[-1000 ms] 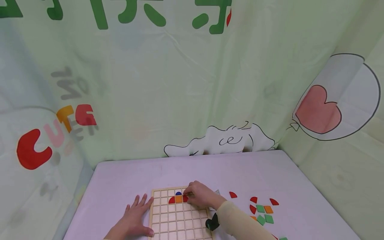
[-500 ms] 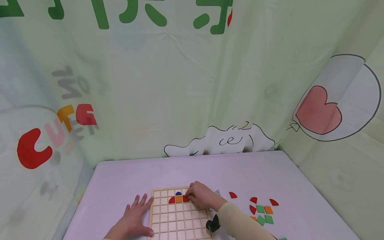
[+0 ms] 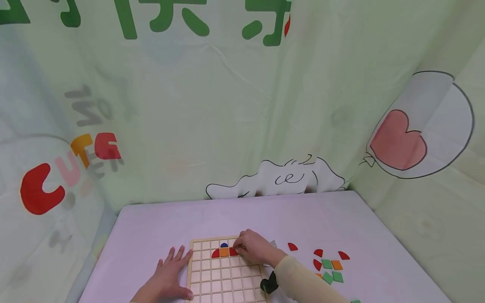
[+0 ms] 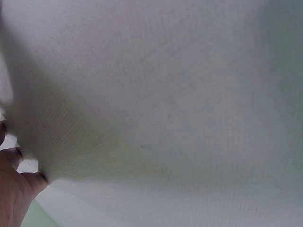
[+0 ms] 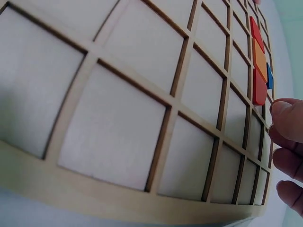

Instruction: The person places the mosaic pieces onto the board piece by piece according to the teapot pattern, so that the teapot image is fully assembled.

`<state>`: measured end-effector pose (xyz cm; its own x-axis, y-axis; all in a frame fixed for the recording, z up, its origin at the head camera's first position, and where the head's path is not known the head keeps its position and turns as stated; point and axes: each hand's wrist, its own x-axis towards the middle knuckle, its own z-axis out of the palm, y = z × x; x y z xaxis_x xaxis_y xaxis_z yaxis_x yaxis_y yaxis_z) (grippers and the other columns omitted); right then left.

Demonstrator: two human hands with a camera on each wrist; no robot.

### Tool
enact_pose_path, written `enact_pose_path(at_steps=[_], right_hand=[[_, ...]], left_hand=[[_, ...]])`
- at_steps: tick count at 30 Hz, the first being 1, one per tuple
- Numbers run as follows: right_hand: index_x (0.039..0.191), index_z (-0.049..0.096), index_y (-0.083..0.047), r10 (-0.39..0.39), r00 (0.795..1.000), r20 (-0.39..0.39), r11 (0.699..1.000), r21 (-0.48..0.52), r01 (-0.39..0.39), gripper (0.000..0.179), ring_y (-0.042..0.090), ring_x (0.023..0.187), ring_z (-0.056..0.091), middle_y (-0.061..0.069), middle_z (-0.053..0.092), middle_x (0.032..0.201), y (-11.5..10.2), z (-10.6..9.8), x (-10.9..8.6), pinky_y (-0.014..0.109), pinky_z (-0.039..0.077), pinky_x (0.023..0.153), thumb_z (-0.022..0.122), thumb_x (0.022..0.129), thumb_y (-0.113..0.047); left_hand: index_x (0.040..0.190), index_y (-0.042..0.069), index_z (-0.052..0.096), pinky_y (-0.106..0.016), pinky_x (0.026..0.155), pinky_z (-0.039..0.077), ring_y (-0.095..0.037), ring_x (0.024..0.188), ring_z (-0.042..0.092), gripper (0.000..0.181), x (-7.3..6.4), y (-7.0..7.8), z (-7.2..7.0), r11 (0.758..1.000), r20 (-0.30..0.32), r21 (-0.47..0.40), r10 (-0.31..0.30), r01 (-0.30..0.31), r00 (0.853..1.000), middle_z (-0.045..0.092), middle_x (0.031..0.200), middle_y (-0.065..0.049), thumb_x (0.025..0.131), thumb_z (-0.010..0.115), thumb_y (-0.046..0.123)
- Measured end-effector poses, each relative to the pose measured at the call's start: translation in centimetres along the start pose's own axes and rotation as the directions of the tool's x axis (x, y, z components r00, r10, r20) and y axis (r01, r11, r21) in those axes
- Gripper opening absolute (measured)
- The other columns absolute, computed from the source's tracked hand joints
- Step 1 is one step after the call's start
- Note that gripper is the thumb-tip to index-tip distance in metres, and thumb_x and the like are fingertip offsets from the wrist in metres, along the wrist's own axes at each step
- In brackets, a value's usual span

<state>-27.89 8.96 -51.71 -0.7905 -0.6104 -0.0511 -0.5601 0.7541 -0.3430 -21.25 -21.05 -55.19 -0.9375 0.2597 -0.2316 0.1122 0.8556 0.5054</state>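
A pale wooden grid board lies on the table. A red quarter-round tile, an orange square tile and a second red tile sit side by side in one row. A blue tile lies in the cell beyond the orange one. My left hand rests at the board's left edge, fingers spread. My right hand is over the far right cells, bent fingertips close beside the second red tile. In the right wrist view its thumb and fingers come together near the blue tile; I cannot tell whether they hold anything.
Several loose tiles lie on the table to the right: red quarter-rounds, green squares and orange squares. A black object is by the right forearm. Pale fabric walls stand behind the table.
My right fingertips have drawn slightly right, showing more of the second red tile. My left hand keeps its place on the board's edge. The head view shifts slightly.
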Motion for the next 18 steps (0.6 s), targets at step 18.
enact_pose_path(at_steps=[18], right_hand=[[0.111, 0.077, -0.005, 0.098, 0.989, -0.108, 0.986, 0.146, -0.082, 0.017, 0.018, 0.097, 0.060, 0.001, 0.070, 0.101, 3.6, -2.8, -3.6, 0.038, 0.057, 0.087, 0.067, 0.097, -0.005]], left_hand=[[0.156, 0.010, 0.042, -0.082, 0.112, 0.014, -0.056, 0.153, 0.013, 0.122, -0.2, 0.6, -0.3, 1.000, 0.008, 0.001, -0.021, 0.021, 1.000, 0.030, 0.165, -0.026, 0.054, 0.097, 0.048]])
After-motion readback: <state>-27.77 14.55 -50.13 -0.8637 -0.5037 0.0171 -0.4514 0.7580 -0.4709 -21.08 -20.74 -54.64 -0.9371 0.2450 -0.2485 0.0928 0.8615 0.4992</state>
